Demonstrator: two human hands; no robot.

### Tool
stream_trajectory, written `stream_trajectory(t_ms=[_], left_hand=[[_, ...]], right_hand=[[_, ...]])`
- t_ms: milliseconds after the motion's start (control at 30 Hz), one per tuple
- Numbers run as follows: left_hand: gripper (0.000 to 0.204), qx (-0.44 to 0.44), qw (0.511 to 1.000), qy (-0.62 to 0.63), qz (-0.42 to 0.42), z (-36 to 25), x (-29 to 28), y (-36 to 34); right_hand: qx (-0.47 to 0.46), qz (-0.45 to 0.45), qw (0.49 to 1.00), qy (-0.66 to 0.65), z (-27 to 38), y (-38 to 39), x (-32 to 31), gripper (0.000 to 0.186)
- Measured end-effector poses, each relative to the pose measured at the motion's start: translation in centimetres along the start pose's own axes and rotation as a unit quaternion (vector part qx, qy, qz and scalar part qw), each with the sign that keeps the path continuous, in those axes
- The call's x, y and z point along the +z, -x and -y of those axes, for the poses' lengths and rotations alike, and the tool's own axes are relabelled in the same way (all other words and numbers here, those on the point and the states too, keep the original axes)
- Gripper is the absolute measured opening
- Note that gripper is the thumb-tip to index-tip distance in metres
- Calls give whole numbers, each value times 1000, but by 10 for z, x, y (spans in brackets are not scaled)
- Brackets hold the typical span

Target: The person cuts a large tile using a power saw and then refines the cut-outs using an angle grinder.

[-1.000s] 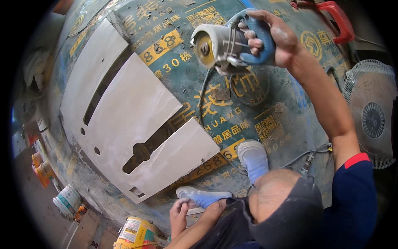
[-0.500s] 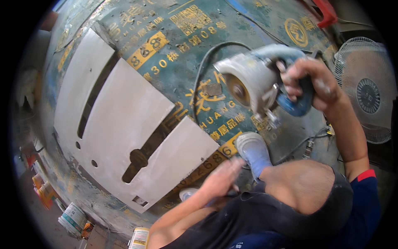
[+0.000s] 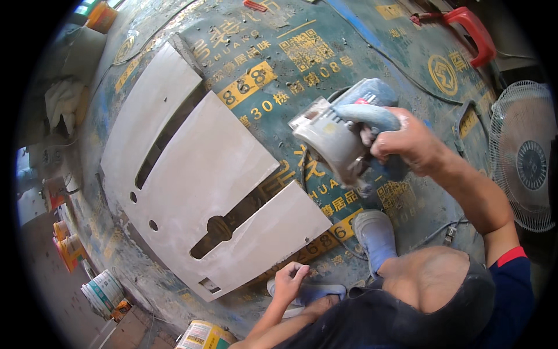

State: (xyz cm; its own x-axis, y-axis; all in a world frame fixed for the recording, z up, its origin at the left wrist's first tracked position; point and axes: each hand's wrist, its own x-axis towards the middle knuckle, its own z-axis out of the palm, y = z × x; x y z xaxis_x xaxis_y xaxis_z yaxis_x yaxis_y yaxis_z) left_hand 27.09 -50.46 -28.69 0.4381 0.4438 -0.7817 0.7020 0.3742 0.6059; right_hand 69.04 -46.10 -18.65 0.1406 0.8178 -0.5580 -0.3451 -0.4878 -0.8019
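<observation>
My right hand (image 3: 395, 145) grips a grey and blue circular saw (image 3: 334, 134) by its handle, holding it over the printed green floor covering (image 3: 273, 125). To its left lies a pale, curved-edged slab (image 3: 192, 151) with long slots, two round holes and a small rectangular cutout; one slot widens into a round opening. My left hand (image 3: 290, 282) is low in the view, just past the slab's lower right edge and beside my shoe (image 3: 317, 294), its fingers curled together; I cannot make out whether anything is in them.
A fan (image 3: 526, 151) stands at the right, below a red plastic object (image 3: 474, 32). Cables (image 3: 430, 90) run across the covering. Paint buckets (image 3: 102, 291) line the left side, with a yellow bucket (image 3: 203, 334) at the bottom. My other shoe (image 3: 369, 230) is beside the slab's corner.
The saw dropped rightward, then came back left and has turned to show more of its top. My left hand reached up and right, then drew back down with curled fingers.
</observation>
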Motion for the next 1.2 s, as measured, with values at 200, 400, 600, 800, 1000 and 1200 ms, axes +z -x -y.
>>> stream_trajectory(t_ms=[200, 400, 600, 800, 1000, 1200], left_hand=[[44, -137, 824, 550, -12, 64, 3, 2], [43, -82, 758, 638, -103, 75, 7, -3], [41, -50, 802, 564, -189, 78, 1, -6], [46, -60, 770, 587, -242, 74, -11, -3], [50, -70, 755, 605, -243, 73, -13, -4], [51, -82, 755, 606, -237, 62, -17, -3]], right_hand=[[-137, -28, 990, 24, -16, -59, 38, 18], [-180, -24, 983, 29, -12, -115, 60, 13], [-186, -32, 981, 45, -2, -157, 76, 23], [-203, -13, 977, 58, 11, -182, 88, 13], [-230, -10, 970, 73, 28, -207, 100, 16], [-225, 4, 973, 50, 35, -219, 101, 14]])
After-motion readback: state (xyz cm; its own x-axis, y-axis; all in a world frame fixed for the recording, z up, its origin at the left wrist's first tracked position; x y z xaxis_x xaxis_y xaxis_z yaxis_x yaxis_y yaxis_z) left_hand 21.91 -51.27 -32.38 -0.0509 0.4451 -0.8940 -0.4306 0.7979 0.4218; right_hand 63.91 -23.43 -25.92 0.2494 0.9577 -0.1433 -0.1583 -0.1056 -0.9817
